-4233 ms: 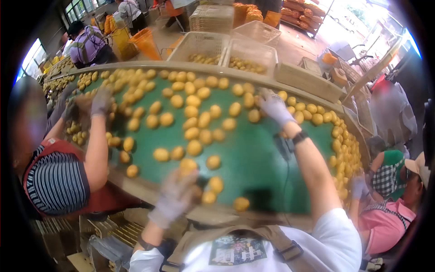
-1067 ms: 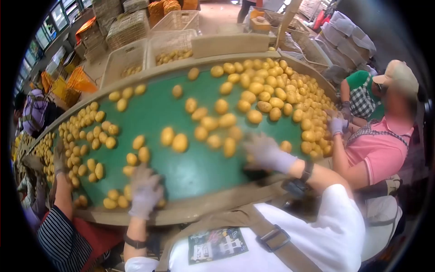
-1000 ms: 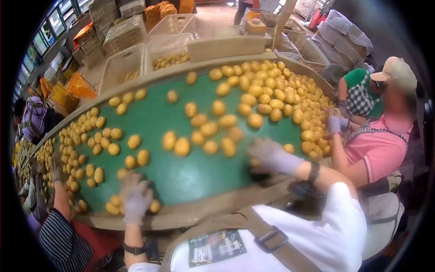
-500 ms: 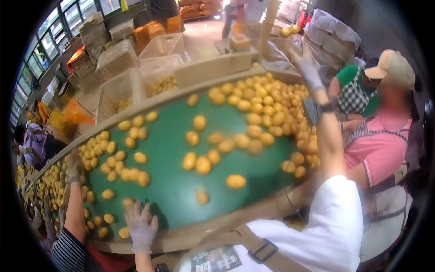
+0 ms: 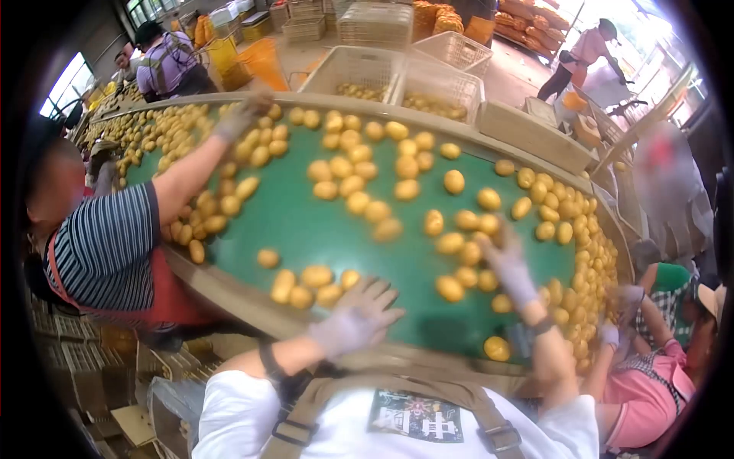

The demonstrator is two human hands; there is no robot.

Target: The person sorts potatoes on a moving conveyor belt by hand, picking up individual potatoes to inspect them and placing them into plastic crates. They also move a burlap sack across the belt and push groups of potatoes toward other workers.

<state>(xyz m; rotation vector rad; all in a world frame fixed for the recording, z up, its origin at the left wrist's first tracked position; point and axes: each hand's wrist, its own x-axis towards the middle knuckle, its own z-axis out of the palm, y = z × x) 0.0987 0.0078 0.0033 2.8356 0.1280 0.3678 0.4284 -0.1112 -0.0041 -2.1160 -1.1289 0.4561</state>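
Observation:
Many yellow potatoes (image 5: 352, 164) lie scattered on a green belt (image 5: 329, 237) in front of me. My left hand (image 5: 358, 317), in a pale glove, is open over the near side of the belt, its fingers spread beside a small group of potatoes (image 5: 317, 277). Farther right, my right hand (image 5: 508, 264), also gloved, reaches over the belt with fingers stretched out. Its fingertips are at a cluster of potatoes (image 5: 466, 241), somewhat blurred, and no potato shows gripped in it. A dense heap of potatoes (image 5: 592, 268) lies along the belt's right end.
At left, a co-worker in a striped shirt (image 5: 111, 245) reaches across the belt. Another in pink (image 5: 650, 390) works at the right end. White crates (image 5: 355, 69) holding potatoes stand beyond the far wooden rim (image 5: 527, 149). More people and orange sacks are behind.
My view has swung left. My right hand, raised beyond the belt's far right end before, is now down among potatoes on the belt. My left hand stays open near the front rim.

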